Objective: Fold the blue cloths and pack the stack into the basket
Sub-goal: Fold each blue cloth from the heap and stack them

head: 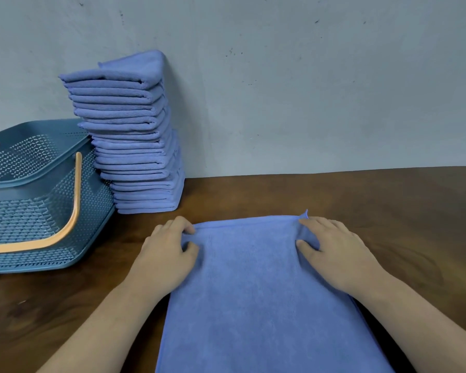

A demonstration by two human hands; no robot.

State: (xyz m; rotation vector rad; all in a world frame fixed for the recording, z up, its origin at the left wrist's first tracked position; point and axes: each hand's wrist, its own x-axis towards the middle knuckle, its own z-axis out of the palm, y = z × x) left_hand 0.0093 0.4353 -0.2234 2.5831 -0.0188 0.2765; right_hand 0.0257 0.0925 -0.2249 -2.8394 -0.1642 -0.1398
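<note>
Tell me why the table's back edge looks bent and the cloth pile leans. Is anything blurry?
Head view: the wide lens curves the table edge and probably adds to the stack's lean; the light is soft and even, with no glare; a thin dark shadow runs along the right side of the cloth; the whole picture is a little soft, but nothing is badly out of focus.

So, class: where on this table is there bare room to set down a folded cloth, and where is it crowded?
The widest bare wood of the table lies right of the spread cloth and right hand, back to the wall. A smaller patch sits front-left, bordered by the basket and left hand. Back-left is crowded: basket right beside the stack.
</note>
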